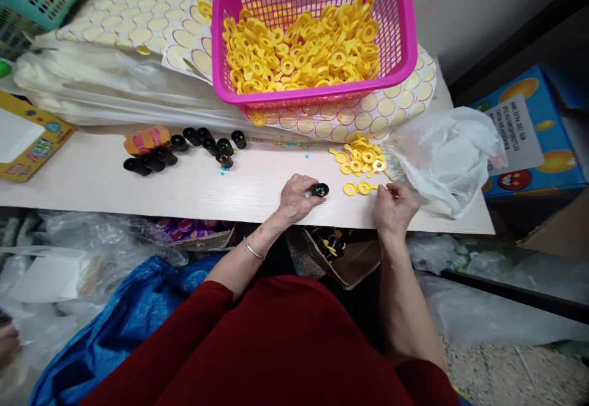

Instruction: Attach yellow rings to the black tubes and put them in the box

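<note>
My left hand (298, 196) rests on the pale table (193, 188) with its fingers curled around a small black tube (321, 190) that has coloured beads inside. My right hand (392, 205) lies just to the right, fingertips pinched at a yellow plastic ring (364, 188) next to another ring (350, 189). A loose pile of yellow rings (361, 156) sits just beyond. A pink basket (313, 32) heaped with yellow rings stands at the back.
Several black tubes (184, 148) and an orange-pink piece (146, 139) lie at the left. A white plastic bag (448, 154) is at the right, a blue box (529, 130) beyond. Patterned sheets (138, 19) and clear bags lie behind. Boxes and a blue bag (124, 320) sit below the table.
</note>
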Demonstrator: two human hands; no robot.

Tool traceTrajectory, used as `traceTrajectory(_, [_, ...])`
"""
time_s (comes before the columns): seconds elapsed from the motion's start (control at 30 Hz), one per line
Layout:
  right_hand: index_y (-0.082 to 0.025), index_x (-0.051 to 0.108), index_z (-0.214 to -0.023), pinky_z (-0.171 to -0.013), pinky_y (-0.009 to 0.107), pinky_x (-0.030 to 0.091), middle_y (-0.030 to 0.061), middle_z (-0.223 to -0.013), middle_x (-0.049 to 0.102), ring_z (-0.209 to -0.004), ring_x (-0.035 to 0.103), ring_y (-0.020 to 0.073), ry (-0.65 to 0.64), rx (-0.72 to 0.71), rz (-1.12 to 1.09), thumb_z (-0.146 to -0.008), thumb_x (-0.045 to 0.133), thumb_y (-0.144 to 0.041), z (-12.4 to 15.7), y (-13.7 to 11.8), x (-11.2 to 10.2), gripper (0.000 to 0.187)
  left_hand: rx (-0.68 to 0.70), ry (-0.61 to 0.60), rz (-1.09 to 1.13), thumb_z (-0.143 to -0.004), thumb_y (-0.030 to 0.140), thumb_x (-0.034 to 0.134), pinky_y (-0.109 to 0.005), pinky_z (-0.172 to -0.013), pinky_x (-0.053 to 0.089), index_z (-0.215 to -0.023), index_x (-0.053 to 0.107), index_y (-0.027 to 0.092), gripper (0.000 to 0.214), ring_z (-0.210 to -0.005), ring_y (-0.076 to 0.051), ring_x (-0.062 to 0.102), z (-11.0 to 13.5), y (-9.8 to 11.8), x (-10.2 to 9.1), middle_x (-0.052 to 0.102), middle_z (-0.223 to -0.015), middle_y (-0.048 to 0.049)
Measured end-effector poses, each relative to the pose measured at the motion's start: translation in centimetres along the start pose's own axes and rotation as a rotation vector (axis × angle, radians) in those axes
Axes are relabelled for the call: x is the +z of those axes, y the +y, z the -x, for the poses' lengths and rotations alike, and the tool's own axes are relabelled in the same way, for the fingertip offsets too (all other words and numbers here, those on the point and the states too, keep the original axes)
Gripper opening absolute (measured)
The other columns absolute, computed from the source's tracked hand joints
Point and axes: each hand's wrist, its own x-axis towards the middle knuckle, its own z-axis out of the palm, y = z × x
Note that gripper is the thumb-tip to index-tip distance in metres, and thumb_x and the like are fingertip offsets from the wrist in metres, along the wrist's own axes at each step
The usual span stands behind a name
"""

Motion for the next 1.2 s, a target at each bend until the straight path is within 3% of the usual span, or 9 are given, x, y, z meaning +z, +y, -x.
traceTrajectory(0.07, [-0.019, 0.058, -0.077, -0.063, 0.033, 0.046, 0.0032, -0.074, 0.056, -0.065, 0.051, 0.0162, 0.081, -0.183, 0.164, -0.074, 0.056, -0.033, 0.3, -1.1, 1.0, 0.014, -0.001, 0.006, -0.006, -0.057, 0.023, 0.08, -0.032, -0.074, 0.047, -0.08, 0.068, 0.02, 0.026, -0.079, -0.017, 0.056, 0.0, 0.0, 0.0, 0.069, -0.078, -0.0003])
traceTrajectory(0.13, [-0.019, 0.061, -0.076, -0.066, 0.034, 0.046, 0.0045, -0.08, 0.058, -0.067, 0.053, 0.0169, 0.062, -0.293, 0.221, -0.075, 0.055, -0.033, 0.6, -2.1, 2.2, 0.014, -0.002, 0.011, -0.008, -0.055, 0.022, 0.081, -0.031, -0.074, 0.047, -0.079, 0.068, 0.02, 0.027, -0.078, -0.017, 0.057, 0.0, 0.1, 0.1, 0.069, -0.078, 0.0])
traceTrajectory(0.3, [-0.02, 0.065, -0.078, -0.064, 0.034, 0.046, 0.0064, -0.085, 0.058, -0.073, 0.055, 0.02, 0.011, -0.351, 0.297, -0.077, 0.053, -0.03, 0.3, -2.4, 4.4, 0.015, -0.02, 0.015, -0.021, -0.053, 0.021, 0.082, -0.032, -0.074, 0.048, -0.076, 0.068, 0.021, 0.027, -0.078, -0.017, 0.058, 0.0, 0.2, 0.1, 0.07, -0.077, 0.0003])
traceTrajectory(0.53, [-0.019, 0.067, -0.092, -0.078, 0.036, 0.044, 0.01, -0.099, 0.061, -0.093, 0.053, 0.0237, -0.34, -0.661, 0.401, -0.082, 0.046, -0.021, -2.0, -3.8, 7.1, 0.023, -0.023, -0.001, -0.023, -0.059, 0.025, 0.079, -0.031, -0.075, 0.049, -0.075, 0.068, 0.02, 0.021, -0.075, -0.016, 0.057, 0.2, 0.6, -0.2, 0.068, -0.076, -0.0007])
traceTrajectory(0.77, [-0.016, 0.066, -0.101, -0.067, 0.035, 0.032, 0.0158, -0.102, 0.056, -0.09, 0.044, 0.0276, -0.391, -0.592, 0.907, -0.086, 0.042, -0.024, -4.6, -6.7, 9.2, 0.03, -0.04, 0.033, -0.007, -0.054, 0.019, 0.079, -0.032, -0.075, 0.049, -0.075, 0.067, 0.02, 0.024, -0.077, -0.017, 0.057, 0.3, 0.6, -0.1, 0.068, -0.076, 0.0001])
traceTrajectory(0.9, [-0.023, 0.064, -0.113, -0.068, 0.035, 0.03, 0.0143, -0.111, 0.054, -0.092, 0.043, 0.0274, -0.428, -0.571, 0.929, -0.088, 0.043, -0.031, -5.5, -6.6, 9.4, 0.034, -0.041, 0.043, 0.01, -0.052, 0.019, 0.08, -0.033, -0.074, 0.049, -0.074, 0.067, 0.02, 0.025, -0.075, -0.017, 0.056, 0.2, 0.5, 0.0, 0.068, -0.074, 0.0001])
traceTrajectory(1.03, [-0.029, 0.064, -0.118, -0.07, 0.035, 0.028, 0.0124, -0.109, 0.055, -0.094, 0.044, 0.027, -0.464, -0.636, 0.874, -0.091, 0.04, -0.034, -5.7, -6.8, 10.0, 0.036, -0.045, 0.052, 0.005, -0.052, 0.02, 0.08, -0.033, -0.074, 0.049, -0.073, 0.067, 0.02, 0.025, -0.075, -0.017, 0.057, 0.1, 0.5, 0.1, 0.068, -0.075, -0.0001])
traceTrajectory(1.2, [-0.029, 0.066, -0.116, -0.069, 0.034, 0.025, 0.0111, -0.104, 0.059, -0.092, 0.047, 0.025, -0.492, -0.702, 0.871, -0.091, 0.039, -0.028, -5.5, -7.2, 11.3, 0.036, -0.037, 0.049, -0.009, -0.051, 0.021, 0.081, -0.034, -0.073, 0.049, -0.071, 0.066, 0.02, 0.025, -0.074, -0.017, 0.056, 0.0, 0.5, 0.1, 0.067, -0.073, -0.0006])
